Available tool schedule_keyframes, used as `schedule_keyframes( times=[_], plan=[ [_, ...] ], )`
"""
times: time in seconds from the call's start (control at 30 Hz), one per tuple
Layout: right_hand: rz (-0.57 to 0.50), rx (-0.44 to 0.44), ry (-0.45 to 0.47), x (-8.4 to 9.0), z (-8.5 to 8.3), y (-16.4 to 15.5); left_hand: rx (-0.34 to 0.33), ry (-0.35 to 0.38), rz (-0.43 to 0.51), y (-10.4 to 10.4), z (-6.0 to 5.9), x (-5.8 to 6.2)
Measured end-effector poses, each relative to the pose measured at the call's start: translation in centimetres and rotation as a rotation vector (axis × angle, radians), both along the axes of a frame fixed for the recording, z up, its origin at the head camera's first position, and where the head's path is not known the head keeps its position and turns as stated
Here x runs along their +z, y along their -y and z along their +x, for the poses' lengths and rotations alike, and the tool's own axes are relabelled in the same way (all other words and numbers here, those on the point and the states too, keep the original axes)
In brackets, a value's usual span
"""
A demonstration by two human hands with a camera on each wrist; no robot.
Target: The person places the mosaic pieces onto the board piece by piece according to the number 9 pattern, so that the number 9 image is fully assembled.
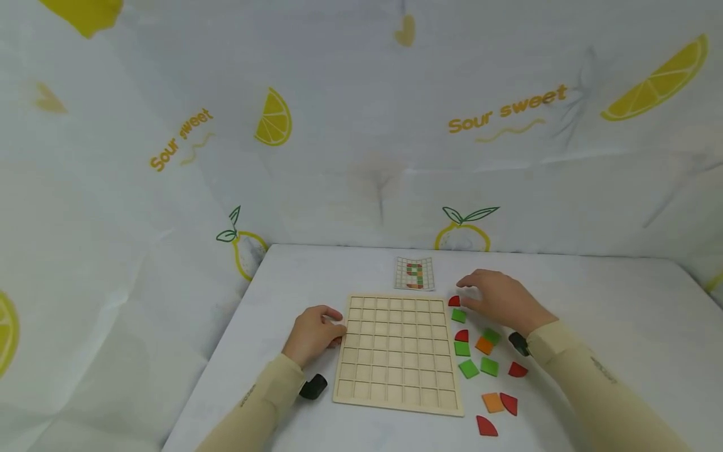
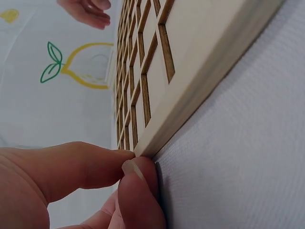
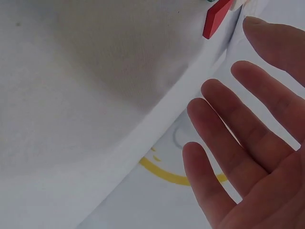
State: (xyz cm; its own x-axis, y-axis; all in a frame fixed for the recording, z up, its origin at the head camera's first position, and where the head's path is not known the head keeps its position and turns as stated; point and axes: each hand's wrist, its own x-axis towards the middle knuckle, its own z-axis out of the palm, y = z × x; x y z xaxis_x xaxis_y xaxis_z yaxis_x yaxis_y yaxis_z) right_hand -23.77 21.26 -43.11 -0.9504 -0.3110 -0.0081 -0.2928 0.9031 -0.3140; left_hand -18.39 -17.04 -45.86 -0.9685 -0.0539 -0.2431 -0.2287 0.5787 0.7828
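A: Fingers [image 2: 136, 179] of the left hand [image 1: 313, 333] were seen pinched on the left edge of the wooden grid board [image 1: 398, 351], thumb and forefinger closed on the rim. The board was presumably being steadied that way, so that it would not slide on the white tabletop [image 1: 610, 314].

B: And the right hand [image 1: 499, 300]?

A: It was held spread and relaxed, nothing gripped, hovering at about two o'clock from the board's middle, just above the loose tiles. In the right wrist view its fingers [image 3: 238, 143] were seen apart and straight, with one red tile [image 3: 217, 19] beyond the fingertips.

B: Where were the tiles laid?

A: All at three to five o'clock of the board, just off its right edge. A red quarter-round piece [image 1: 454, 301] and a green square [image 1: 459, 316] were nearest the fingertips; an orange square [image 1: 484, 345] and further green squares [image 1: 489, 366] lay lower, and another orange square [image 1: 492, 402] with red pieces [image 1: 486, 426] sat at five o'clock. They were probably kept on that side for easy reach by the free hand.

B: Anything in the grid yet?

A: No cell was seen filled. A small pattern card [image 1: 415, 274] was propped at twelve o'clock, just beyond the board's far edge, likely so it could be read while the cells were faced.
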Motion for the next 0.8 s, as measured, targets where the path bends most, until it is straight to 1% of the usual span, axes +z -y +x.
schedule_keyframes(
  times=[0.13, 0.27, 0.57, 0.7, 0.8],
  plan=[
    [-0.015, 0.011, 0.025, -0.2, -0.3, 0.2, 0.01, 0.018, 0.009, 0.0, 0.0, 0.0],
    [0.003, 0.006, 0.046, -0.6, -0.7, 0.4, 0.006, 0.019, 0.005, 0.1, 0.0, 0.1],
    [0.02, 0.012, 0.056, -0.9, -1.1, 0.3, -0.046, -0.019, -0.006, 0.3, 0.1, 0.3],
    [0.023, 0.009, 0.06, -1.1, -1.3, 0.4, -0.05, -0.017, -0.006, 0.4, 0.1, 0.3],
    [0.028, 0.013, 0.052, -1.2, -1.4, 0.4, -0.04, -0.002, -0.001, 0.3, 0.0, 0.2]
  ],
)
